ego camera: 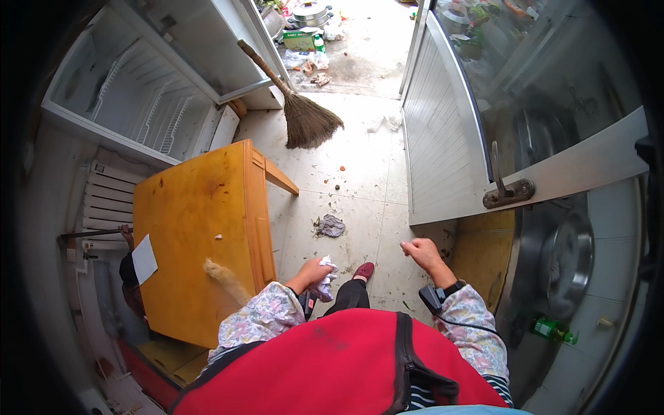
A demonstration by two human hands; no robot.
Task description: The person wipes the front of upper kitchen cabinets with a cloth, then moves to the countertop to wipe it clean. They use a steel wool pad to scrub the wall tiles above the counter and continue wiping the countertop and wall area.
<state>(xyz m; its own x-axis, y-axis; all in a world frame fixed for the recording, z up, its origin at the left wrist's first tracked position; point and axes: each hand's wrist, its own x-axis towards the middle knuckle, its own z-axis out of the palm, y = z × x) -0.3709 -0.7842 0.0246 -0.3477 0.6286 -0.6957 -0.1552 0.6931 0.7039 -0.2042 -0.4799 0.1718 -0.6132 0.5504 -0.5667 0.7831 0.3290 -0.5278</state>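
My left hand [310,273] is closed around a crumpled white cloth or paper [326,282], beside the front edge of a worn yellow wooden table [192,207]. My right hand [423,254] hangs over the floor near the open door, its fingers curled with nothing seen in them. A grey crumpled rag or bag [330,225] lies on the littered tile floor [358,207] ahead of my feet. A straw broom [311,119] leans by the doorway. On the tabletop are a sheet of white paper [144,259] and a blurred, fluffy beige thing [224,277].
A white-framed door [446,135] with a metal handle [506,192] stands open on the right. Beyond it are a metal basin [569,264] and a green bottle [550,329]. An open refrigerator [135,93] stands left, a radiator [109,197] below. Pots and rubbish lie outside around a green box [299,40].
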